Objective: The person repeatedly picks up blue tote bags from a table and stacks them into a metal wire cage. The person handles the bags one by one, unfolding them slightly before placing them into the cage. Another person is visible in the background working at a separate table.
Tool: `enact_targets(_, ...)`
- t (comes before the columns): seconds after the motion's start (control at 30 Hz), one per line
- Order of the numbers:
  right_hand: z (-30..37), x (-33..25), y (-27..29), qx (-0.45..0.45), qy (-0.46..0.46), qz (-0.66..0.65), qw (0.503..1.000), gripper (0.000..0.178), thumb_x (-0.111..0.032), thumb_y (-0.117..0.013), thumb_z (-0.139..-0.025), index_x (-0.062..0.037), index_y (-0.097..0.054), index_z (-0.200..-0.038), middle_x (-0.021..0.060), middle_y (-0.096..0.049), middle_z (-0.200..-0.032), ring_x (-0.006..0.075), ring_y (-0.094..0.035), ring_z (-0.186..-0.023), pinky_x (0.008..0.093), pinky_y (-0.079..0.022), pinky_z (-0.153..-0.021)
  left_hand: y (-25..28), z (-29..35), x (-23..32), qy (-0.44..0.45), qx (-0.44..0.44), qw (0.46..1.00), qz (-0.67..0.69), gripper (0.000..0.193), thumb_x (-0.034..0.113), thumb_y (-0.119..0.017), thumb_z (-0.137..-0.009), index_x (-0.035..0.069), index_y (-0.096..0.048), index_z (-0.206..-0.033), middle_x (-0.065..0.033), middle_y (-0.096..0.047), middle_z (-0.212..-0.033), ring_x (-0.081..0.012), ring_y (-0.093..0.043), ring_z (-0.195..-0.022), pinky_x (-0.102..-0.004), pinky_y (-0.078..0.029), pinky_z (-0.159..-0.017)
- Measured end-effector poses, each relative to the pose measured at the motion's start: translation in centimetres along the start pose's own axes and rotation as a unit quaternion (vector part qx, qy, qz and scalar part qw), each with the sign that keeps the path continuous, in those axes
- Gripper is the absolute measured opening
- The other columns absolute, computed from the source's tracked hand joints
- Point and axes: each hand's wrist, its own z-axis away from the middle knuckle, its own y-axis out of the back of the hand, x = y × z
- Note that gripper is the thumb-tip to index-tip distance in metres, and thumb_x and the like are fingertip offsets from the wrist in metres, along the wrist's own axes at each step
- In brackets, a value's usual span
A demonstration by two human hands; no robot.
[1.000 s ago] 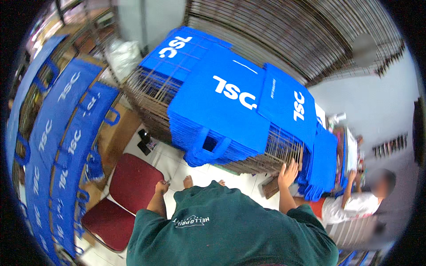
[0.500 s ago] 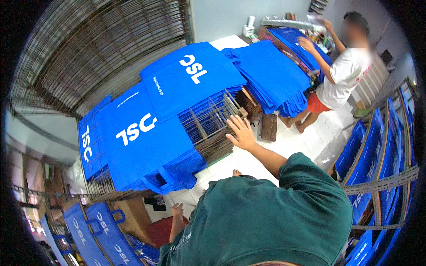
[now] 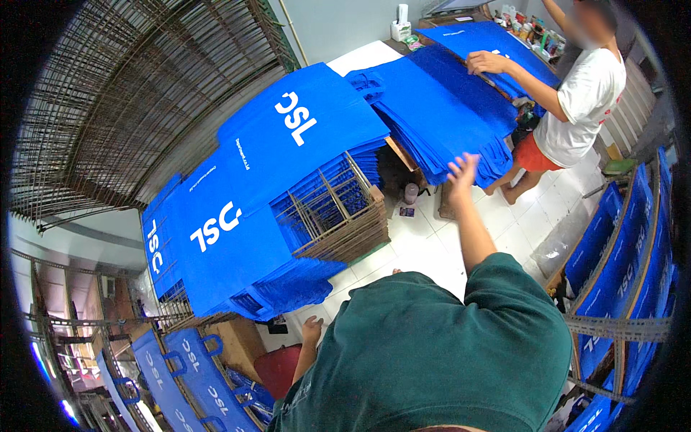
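My right hand (image 3: 464,175) is raised ahead of me, fingers spread and nothing in it. It overlaps the front edge of a stack of blue fabric bag pieces (image 3: 432,93) in this view; whether it touches them I cannot tell. My left hand (image 3: 312,329) hangs by my side with loose fingers and no visible load, closest to the drooping front of another pile of blue bag pieces (image 3: 288,277). Blue printed bag pieces (image 3: 309,108) lie flat over a stack of wire-and-wood drying racks (image 3: 345,205).
Raised wire racks (image 3: 165,79) lean at upper left. A co-worker in a white shirt (image 3: 583,86) stands at the far-right table. Blue bags hang on racks at right (image 3: 612,281) and lower left (image 3: 173,374). A red stool (image 3: 277,371) and a cup (image 3: 411,193) are on the tiled floor.
My right hand has moved right, from beside the drying-rack corner to before the far bag stack. The co-worker's raised arm has gone higher. My view has shifted slightly.
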Motion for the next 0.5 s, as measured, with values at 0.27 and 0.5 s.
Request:
enact_targets(0.27, -14.7, -5.0, 6.5, 0.019, -0.117, -0.313, 0.942, 0.107, -0.057, -0.065, -0.072, -0.0096, 0.000, -0.143, 0.0207, -0.010, -0.147, 0.0398, -0.026, -0.131, 0.0564, -0.029, -0.101, 1.0, 7.5, -6.4, 0.166, 0.062, 0.979, -0.102, 0.051, 0.035, -0.068, -0.074, -0.001, -0.059, -0.110, -0.0153, -0.066, -0.082, -0.0226, -0.063, -0.078, -0.0355, -0.048, -0.068)
enact_targets(0.5, -28.9, -0.8, 10.7, 0.087, -0.167, -0.099, 0.977, 0.069, -0.009, -0.070, -0.069, -0.0082, -0.034, -0.127, 0.0098, -0.054, -0.084, 0.0222, -0.049, -0.065, 0.0426, -0.047, -0.069, 1.9, 9.4, -2.6, 0.198, 0.136, 0.952, -0.192, 0.041, 0.033, -0.067, -0.074, -0.003, -0.063, -0.093, -0.0167, -0.067, -0.083, -0.0268, -0.065, -0.081, -0.0367, -0.049, -0.069)
